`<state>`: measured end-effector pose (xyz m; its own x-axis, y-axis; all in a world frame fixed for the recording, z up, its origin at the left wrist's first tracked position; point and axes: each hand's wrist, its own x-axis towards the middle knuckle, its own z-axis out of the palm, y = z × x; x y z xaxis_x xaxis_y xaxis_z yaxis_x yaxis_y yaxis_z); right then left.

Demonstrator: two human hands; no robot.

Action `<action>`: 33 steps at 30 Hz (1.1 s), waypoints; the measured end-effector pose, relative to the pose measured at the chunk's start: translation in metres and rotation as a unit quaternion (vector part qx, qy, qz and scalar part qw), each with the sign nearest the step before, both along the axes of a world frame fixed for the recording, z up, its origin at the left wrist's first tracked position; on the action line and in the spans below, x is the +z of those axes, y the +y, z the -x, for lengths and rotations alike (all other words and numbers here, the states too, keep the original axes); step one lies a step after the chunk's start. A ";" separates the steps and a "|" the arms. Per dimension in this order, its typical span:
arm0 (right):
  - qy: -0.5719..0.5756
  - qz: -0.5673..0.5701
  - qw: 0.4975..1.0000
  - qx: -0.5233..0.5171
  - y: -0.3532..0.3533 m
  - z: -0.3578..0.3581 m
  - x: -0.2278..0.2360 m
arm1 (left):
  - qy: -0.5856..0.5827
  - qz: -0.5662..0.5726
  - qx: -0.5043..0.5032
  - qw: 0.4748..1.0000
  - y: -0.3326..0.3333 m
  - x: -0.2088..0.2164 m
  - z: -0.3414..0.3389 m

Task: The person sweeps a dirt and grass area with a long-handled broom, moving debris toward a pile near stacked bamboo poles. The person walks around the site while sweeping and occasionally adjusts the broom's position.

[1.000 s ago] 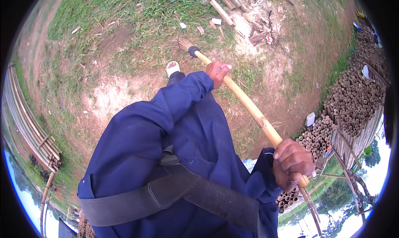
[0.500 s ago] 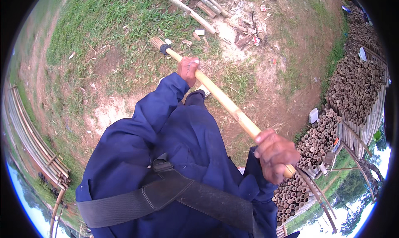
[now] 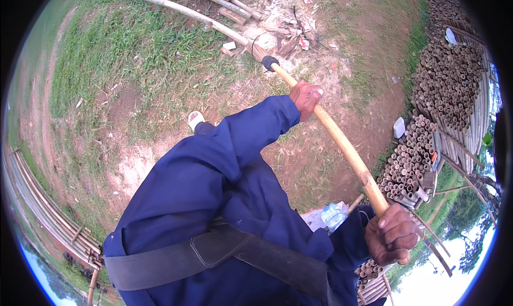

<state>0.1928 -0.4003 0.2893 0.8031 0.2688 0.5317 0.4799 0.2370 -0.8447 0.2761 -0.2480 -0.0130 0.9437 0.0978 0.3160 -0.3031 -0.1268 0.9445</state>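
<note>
A broom with a pale bamboo handle [image 3: 348, 150] slants across the view in front of me. Black wrapping [image 3: 270, 63] binds its stiff bristles [image 3: 258, 52] at the far end, over pale, littered ground. My left hand [image 3: 306, 99] is wrapped round the handle a little below that binding. At the lower right, my right hand [image 3: 391, 235] grips the near end of the same handle. The bristle tips are hard to make out against the debris, so I cannot tell whether they touch the ground.
Stacked bamboo poles [image 3: 446, 87] show their cut ends on the right, with a white jug [image 3: 399, 128] beside them. More long poles [image 3: 56, 210] lie at the left. A long pole [image 3: 160, 1] and wood scraps [image 3: 291, 41] lie ahead. A clear plastic bottle [image 3: 334, 216] is by my right arm.
Both hands have moved to the right with the broom, and its bristles have swung from the grass toward the littered patch. My right hand is lower. A sandalled foot now shows at left.
</note>
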 end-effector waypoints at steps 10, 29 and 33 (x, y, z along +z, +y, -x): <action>0.154 0.081 0.981 0.090 0.038 -0.026 -0.100 | 0.172 0.146 0.236 0.945 0.079 -0.153 0.042; 0.120 0.022 0.992 0.040 -0.056 -0.044 -0.052 | 0.078 -0.124 0.156 0.977 0.024 -0.041 0.015; 0.238 0.144 0.957 0.077 -0.015 -0.062 -0.102 | 0.233 0.078 0.230 0.942 0.064 -0.172 0.009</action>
